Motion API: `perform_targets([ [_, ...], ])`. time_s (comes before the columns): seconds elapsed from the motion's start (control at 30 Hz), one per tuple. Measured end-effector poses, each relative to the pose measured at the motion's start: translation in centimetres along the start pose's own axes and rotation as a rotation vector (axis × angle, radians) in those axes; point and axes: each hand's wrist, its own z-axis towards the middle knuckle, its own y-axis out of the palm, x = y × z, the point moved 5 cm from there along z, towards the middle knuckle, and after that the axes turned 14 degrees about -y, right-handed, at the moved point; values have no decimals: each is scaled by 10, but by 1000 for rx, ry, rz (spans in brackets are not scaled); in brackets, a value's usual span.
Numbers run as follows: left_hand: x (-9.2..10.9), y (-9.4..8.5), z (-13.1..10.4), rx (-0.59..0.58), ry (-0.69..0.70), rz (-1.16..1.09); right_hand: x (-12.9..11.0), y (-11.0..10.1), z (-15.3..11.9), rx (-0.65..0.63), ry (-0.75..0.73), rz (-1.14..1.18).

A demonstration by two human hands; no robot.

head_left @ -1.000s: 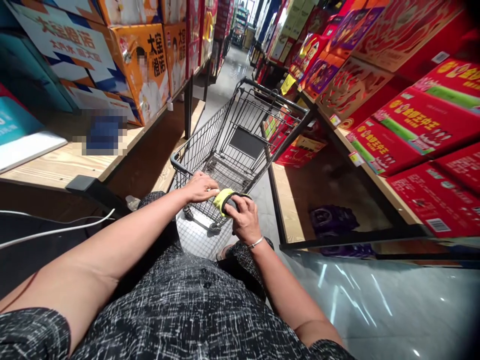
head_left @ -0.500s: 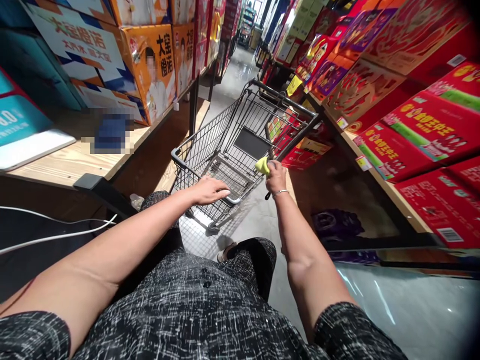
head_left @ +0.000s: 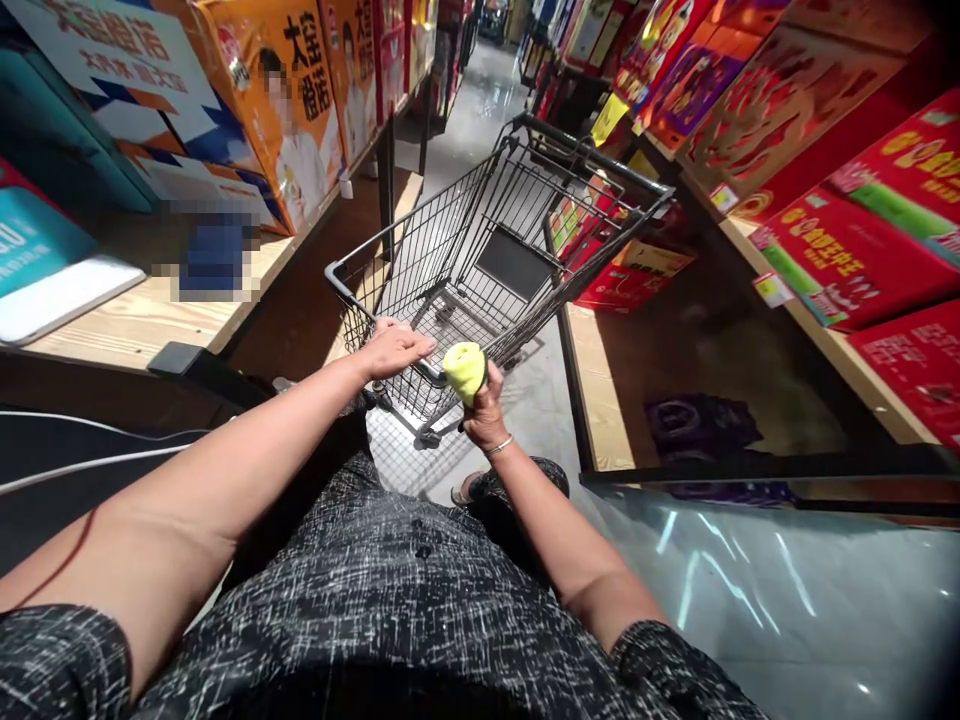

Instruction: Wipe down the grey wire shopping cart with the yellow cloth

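Note:
In front of me stands a black wire shopping cart (head_left: 517, 210), its basket bare inside. My left hand (head_left: 396, 350) lies on the cart's near rim with the fingers curled over it and the thumb pointing right. A bunched yellow-green cloth (head_left: 465, 370) with a dark edge is gripped in my right hand (head_left: 487, 412). That hand is just right of the left one, close to the rim's right corner; whether the cloth touches the rim I cannot tell.
Orange cartons (head_left: 277, 130) and a blurred dark blue object (head_left: 217, 255) stand on the left wooden shelf (head_left: 142, 315). Red boxes (head_left: 862, 250) fill the right shelf. Purple packages (head_left: 701, 425) lie low beneath it. White cables (head_left: 105, 467) run at lower left.
My right hand has moved left and toward me with the cloth, from the cart's right side to its near rim. My left hand has shifted slightly left and curled onto the rim.

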Motion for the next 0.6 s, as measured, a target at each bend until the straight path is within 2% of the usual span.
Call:
perform_targets([
  [0.13,-17,-6,5,78,-27,0,-7,36,-13,-115,-130,-148],
  [0.3,-22,-12,8,129,-23,-13,-12,89,-44,-418,-317,-185],
  [0.37,-22,-14,8,151,-28,-12,-10,102,-53,-526,-334,-196],
  [0.43,-25,-16,9,174,-34,-15,-6,106,-52,-601,-334,-209],
  [0.5,-28,-18,10,184,-39,-9,-2,102,-44,-656,-372,-205],
  [0.6,-32,-20,11,181,-44,46,2,77,-21,-633,-458,-215],
])
